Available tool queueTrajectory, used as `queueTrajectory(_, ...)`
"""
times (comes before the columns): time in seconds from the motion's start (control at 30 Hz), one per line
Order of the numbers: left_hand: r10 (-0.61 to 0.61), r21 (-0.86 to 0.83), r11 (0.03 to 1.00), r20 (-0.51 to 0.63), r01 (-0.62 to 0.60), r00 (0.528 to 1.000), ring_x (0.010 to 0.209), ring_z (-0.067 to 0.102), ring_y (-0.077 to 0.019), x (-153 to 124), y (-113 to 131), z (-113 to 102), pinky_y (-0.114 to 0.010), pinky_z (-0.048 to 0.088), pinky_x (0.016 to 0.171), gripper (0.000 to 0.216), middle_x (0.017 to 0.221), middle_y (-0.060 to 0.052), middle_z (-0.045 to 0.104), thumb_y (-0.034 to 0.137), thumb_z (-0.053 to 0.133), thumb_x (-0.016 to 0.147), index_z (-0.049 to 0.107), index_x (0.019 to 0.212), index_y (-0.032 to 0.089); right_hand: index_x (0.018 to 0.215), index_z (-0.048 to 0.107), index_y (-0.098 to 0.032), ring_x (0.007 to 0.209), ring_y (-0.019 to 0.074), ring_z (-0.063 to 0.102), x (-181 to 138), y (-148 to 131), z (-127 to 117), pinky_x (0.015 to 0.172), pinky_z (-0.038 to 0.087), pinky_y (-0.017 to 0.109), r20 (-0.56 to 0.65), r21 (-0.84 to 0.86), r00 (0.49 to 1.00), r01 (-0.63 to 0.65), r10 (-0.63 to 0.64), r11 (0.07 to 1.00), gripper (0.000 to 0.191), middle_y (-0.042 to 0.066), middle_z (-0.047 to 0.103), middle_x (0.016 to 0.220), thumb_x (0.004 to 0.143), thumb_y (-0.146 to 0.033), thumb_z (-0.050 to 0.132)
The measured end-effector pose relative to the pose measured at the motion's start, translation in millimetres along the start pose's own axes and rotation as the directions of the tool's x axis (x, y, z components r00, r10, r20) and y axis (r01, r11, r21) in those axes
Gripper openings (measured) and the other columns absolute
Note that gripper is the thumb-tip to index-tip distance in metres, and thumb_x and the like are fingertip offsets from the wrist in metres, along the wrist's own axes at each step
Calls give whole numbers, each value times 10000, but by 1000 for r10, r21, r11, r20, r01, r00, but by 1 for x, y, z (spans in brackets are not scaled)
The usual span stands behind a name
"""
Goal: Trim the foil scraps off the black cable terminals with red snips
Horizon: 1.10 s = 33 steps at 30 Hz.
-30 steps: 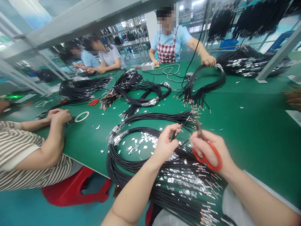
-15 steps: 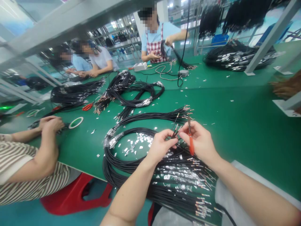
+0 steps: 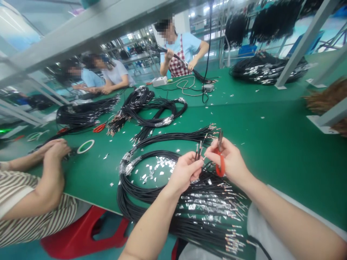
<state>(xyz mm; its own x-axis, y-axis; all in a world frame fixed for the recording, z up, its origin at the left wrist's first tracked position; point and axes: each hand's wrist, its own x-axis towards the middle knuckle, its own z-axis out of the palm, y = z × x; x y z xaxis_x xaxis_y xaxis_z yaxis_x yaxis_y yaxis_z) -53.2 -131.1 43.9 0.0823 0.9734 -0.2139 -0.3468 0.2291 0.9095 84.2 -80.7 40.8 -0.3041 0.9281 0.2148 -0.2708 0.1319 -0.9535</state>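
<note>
My left hand (image 3: 188, 168) is closed around a few black cable ends (image 3: 198, 151), which stick up from between the thumb and fingers. My right hand (image 3: 229, 155) grips red-handled scissors (image 3: 221, 166), the dark blades pointing upward. Its thumb and forefinger meet near a pale wire tip beside my left hand; I cannot tell whether they pinch it. Under both hands lies a large coiled bundle of black cables (image 3: 151, 189). Its many cut ends (image 3: 233, 238) fan out to the right with copper tips. Shiny foil pieces (image 3: 199, 204) cover part of that fan.
Foil scraps (image 3: 151, 171) dot the green table (image 3: 257, 144). Further back lie another cable coil (image 3: 162, 121), red-handled scissors (image 3: 99, 128) and a tape ring (image 3: 86, 146). A person in a striped shirt (image 3: 29, 202) sits at left; an aproned co-worker (image 3: 180, 54) handles cables opposite. Metal posts (image 3: 300, 43) stand right.
My hands stay close together; the scissors have turned so their red loop shows more, and the held cable ends stand more upright. The co-worker opposite now stretches a cable bundle between both hands.
</note>
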Motion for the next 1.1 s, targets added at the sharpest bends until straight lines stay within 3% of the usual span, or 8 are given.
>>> queueTrajectory(0.2, 44, -82, 995, -67, -50, 997, 348, 317, -8, -6, -7, 14, -133, 186, 328, 279, 465, 85, 420, 243, 745, 635, 511, 751, 144, 775, 450, -212, 621, 101, 564, -1, -7, -3, 645, 450, 270, 65, 118, 998, -25, 17, 993, 274, -51, 593, 691, 697, -194, 712)
queueTrajectory(0.5, -130, -264, 951, 131, 161, 983, 353, 332, 3, 2, -7, 7, -136, 157, 319, 301, 563, 38, 483, 274, 761, 610, 516, 695, 120, 735, 410, -219, 619, 124, 597, 1, -11, -1, 575, 497, 273, 193, 74, 981, -9, -5, 997, 288, -22, 639, 689, 722, -256, 695)
queueTrajectory(0.63, -74, -234, 968, 61, 86, 995, 383, 363, -9, 6, -5, 4, -142, 192, 328, 263, 579, 33, 483, 274, 737, 640, 543, 716, 113, 782, 442, -218, 645, 136, 604, 4, -2, -2, 620, 506, 291, 102, 36, 995, -9, 5, 999, 265, -5, 644, 730, 722, -305, 685)
queueTrajectory(0.7, 20, -214, 976, -42, -28, 999, 416, 399, -21, 6, -3, 3, -144, 236, 345, 241, 601, 31, 495, 261, 724, 655, 551, 741, 118, 779, 465, -214, 626, 130, 579, 4, 0, -7, 606, 479, 274, 2, -158, 999, 41, -41, 987, 228, -10, 610, 709, 740, -328, 659)
queueTrajectory(0.77, 114, -173, 975, -138, -138, 984, 431, 422, -31, 6, -1, 1, -151, 267, 358, 238, 604, 31, 509, 257, 723, 653, 547, 748, 127, 737, 485, -209, 546, 116, 513, 4, -1, -12, 537, 416, 247, 10, -475, 996, 82, -88, 876, 221, -30, 544, 621, 743, -358, 648)
queueTrajectory(0.87, 206, -90, 969, -226, -231, 952, 405, 427, -42, 4, 2, -2, -163, 287, 358, 244, 554, 40, 511, 257, 729, 638, 539, 733, 138, 709, 531, -202, 454, 107, 419, 1, -8, -17, 475, 325, 237, 212, -795, 976, 196, -38, 574, 260, -48, 467, 503, 734, -437, 638)
queueTrajectory(0.97, 238, -47, 965, -264, -259, 935, 388, 430, -47, 3, 3, -3, -166, 296, 356, 231, 513, 47, 506, 237, 728, 630, 534, 710, 142, 734, 577, -195, 439, 115, 436, 0, -14, -18, 467, 301, 234, 322, -861, 947, 283, 22, 423, 313, -29, 498, 493, 772, -505, 568)
queueTrajectory(1.1, 248, -51, 961, -288, -273, 925, 383, 427, -48, 5, 3, -5, -164, 303, 354, 213, 494, 52, 505, 225, 721, 634, 538, 708, 144, 749, 607, -194, 466, 129, 494, -1, -16, -16, 480, 307, 231, 334, -890, 942, 299, 44, 345, 356, -2, 566, 535, 796, -536, 520)
